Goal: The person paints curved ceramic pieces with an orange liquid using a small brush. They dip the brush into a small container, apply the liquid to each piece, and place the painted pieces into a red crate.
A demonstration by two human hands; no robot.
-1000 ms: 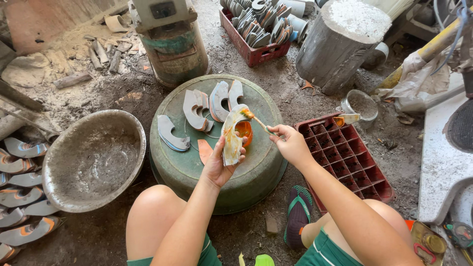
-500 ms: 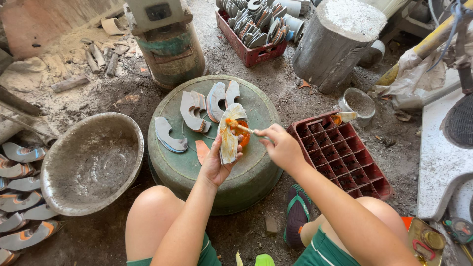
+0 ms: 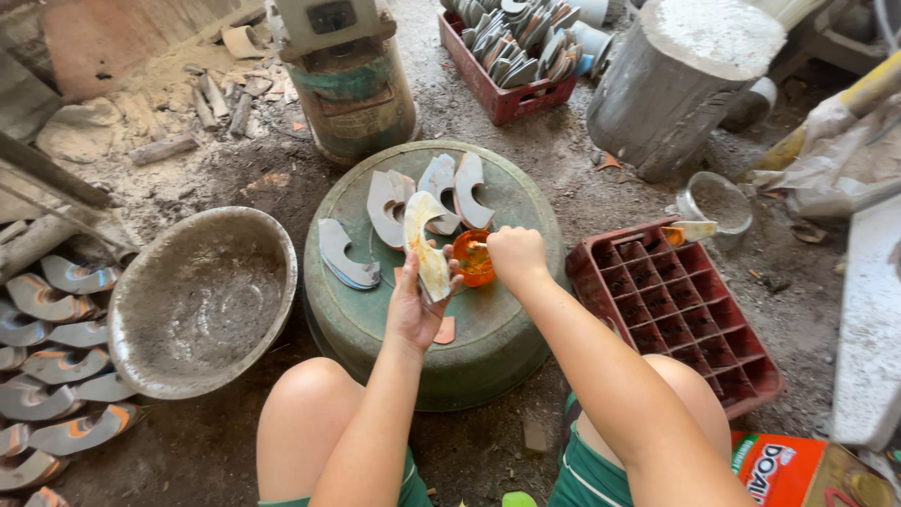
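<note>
Shoe sole (image 3: 427,246), curved, looks light and bendy; my left hand (image 3: 413,305) grips its lower end. My right hand (image 3: 514,255) is clenched on something thin, dipping into the orange cup (image 3: 472,257) beside its fingers.

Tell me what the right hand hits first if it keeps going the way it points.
Probably the small orange cup directly ahead of the right hand; beyond it, the curved piece in the left hand. Depth is unclear.

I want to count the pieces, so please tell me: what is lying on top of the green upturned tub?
On the green tub lie four grey curved pieces and a small orange cup. The left hand hides part of an orange scrap beneath it.
</note>
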